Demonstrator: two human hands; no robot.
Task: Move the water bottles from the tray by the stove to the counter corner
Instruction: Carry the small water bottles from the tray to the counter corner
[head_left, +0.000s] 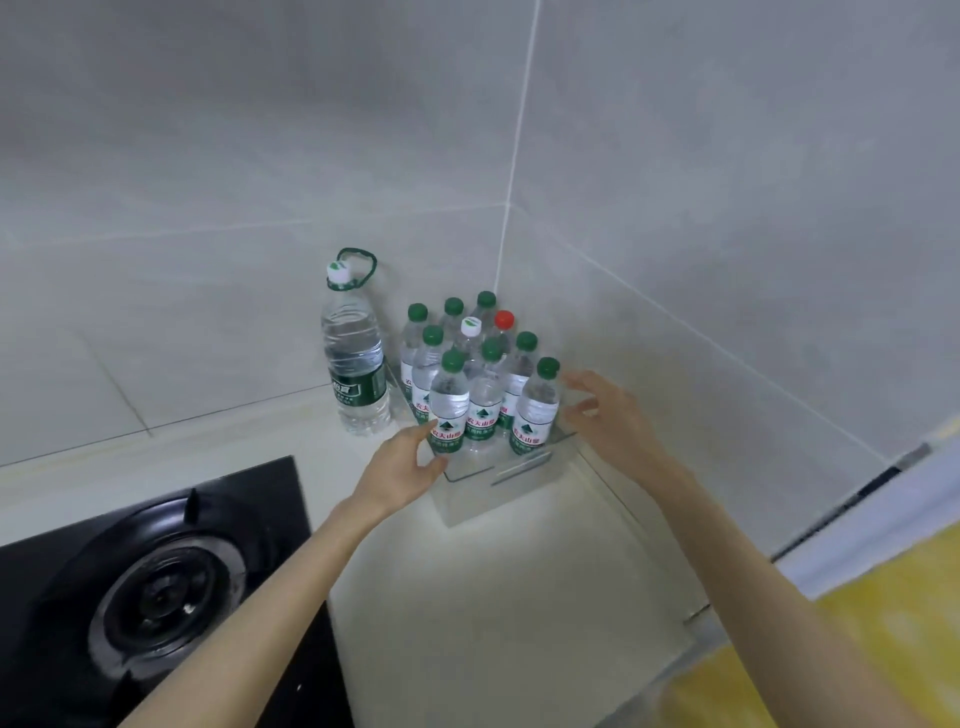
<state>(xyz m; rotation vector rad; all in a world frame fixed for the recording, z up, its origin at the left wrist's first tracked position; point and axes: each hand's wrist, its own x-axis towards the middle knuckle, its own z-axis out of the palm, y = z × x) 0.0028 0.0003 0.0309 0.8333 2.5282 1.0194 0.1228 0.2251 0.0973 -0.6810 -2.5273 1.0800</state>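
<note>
A clear plastic tray (470, 501) stands on the pale counter (498, 597), close to the tiled wall corner. Several small water bottles (449, 402) stand upright in it, most with green caps, one with a white cap (471, 326) and one with a red cap (504, 319). My left hand (408, 460) grips the tray's front left corner, thumb at the front wall and fingers on the left side. My right hand (608, 415) hovers at the tray's right side beside the rightmost bottle (537, 410), its fingers spread and holding nothing.
A large water bottle (356, 364) with a white cap and a green carry loop stands just left of the tray by the wall. A black gas stove (156, 587) fills the lower left. The counter's edge runs along the right, with a yellow surface (857, 649) beyond.
</note>
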